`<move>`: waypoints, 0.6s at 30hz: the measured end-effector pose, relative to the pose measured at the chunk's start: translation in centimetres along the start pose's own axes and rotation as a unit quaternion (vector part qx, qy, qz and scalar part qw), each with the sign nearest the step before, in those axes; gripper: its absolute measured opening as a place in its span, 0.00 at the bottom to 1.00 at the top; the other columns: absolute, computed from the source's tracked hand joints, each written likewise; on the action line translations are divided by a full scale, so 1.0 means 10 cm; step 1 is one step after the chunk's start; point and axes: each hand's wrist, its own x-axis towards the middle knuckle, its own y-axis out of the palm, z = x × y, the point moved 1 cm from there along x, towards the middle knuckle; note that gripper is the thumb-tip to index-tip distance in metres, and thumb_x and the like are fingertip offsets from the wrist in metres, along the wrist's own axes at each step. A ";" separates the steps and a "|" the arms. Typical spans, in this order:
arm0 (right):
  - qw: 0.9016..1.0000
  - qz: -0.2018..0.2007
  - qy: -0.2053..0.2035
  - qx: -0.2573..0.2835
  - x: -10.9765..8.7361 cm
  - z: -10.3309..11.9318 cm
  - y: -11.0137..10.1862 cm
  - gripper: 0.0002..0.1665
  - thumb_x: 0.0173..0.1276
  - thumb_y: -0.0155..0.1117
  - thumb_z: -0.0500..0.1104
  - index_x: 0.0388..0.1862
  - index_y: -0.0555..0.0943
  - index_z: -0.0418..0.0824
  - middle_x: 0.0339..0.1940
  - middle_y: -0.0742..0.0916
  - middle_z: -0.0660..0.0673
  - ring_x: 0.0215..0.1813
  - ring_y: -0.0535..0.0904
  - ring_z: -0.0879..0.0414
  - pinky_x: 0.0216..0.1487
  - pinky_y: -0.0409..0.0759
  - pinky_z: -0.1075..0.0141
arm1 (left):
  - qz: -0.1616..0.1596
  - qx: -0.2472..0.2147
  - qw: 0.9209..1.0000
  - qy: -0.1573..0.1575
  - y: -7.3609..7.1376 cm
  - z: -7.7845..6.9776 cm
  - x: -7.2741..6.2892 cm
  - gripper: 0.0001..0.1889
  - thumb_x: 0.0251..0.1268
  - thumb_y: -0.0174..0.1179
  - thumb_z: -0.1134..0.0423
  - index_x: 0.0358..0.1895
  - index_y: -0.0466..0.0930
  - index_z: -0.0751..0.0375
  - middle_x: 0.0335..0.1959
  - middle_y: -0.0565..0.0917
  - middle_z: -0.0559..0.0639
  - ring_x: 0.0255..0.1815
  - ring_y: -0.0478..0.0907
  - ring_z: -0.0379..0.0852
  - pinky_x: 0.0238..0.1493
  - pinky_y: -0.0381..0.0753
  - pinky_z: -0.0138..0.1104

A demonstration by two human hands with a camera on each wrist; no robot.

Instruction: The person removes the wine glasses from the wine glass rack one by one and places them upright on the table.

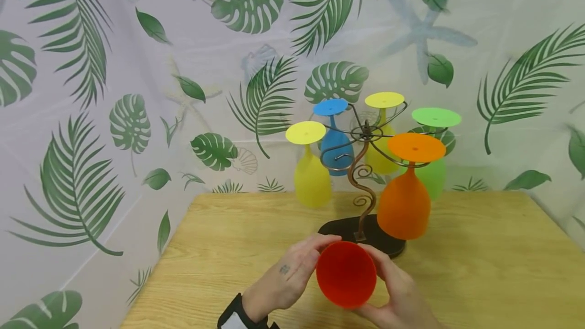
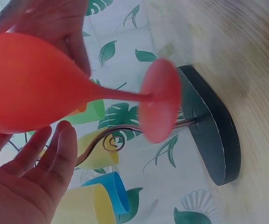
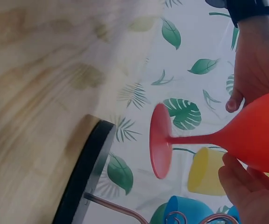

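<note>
A red plastic goblet (image 1: 346,274) is between my two hands, its open mouth facing the head camera. Its round foot (image 2: 160,100) and thin stem point away towards the stand. My right hand (image 1: 395,288) grips the bowl, fingers along its far side and thumb beneath. My left hand (image 1: 292,270) touches the bowl's other side with fairly straight fingers. Beyond the hands stands a curled metal glass rack (image 1: 365,159) on a black base (image 1: 333,226). Upside-down goblets hang from it: an orange one (image 1: 404,202), a green one (image 1: 436,117), a blue one (image 1: 337,146) and yellow ones (image 1: 313,179).
Everything stands on a light wooden table (image 1: 205,248). A white leaf-patterned sheet (image 1: 160,116) hangs behind and at the left. The orange goblet hangs low at the front right of the rack, close beyond my right hand. A dark watch (image 1: 242,314) is on my left wrist.
</note>
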 end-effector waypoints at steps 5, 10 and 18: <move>0.999 -0.002 0.038 0.024 -0.01 -0.04 0.07 0.52 0.48 0.87 0.45 0.70 0.70 0.43 0.61 0.84 0.50 0.53 0.85 0.57 0.48 0.86 0.69 | 0.000 -0.011 1.000 -0.004 0.01 0.00 0.00 0.24 0.86 0.31 0.51 0.74 0.67 0.50 0.65 0.79 0.47 0.61 0.78 0.41 0.58 0.82 0.31; 0.997 -0.004 0.049 0.056 0.00 -0.09 0.10 0.49 0.51 0.85 0.41 0.70 0.70 0.40 0.60 0.84 0.45 0.53 0.85 0.55 0.48 0.86 0.71 | 0.008 -0.025 0.999 -0.026 0.02 0.06 -0.01 0.26 0.85 0.33 0.47 0.79 0.59 0.48 0.70 0.76 0.46 0.65 0.76 0.42 0.61 0.80 0.30; 0.993 -0.006 0.097 0.067 0.04 -0.15 0.14 0.45 0.55 0.83 0.44 0.68 0.70 0.38 0.60 0.85 0.43 0.53 0.87 0.52 0.49 0.85 0.71 | -0.002 -0.017 0.999 -0.042 0.03 0.15 -0.01 0.34 0.78 0.47 0.41 0.81 0.50 0.41 0.68 0.78 0.46 0.61 0.77 0.40 0.56 0.83 0.35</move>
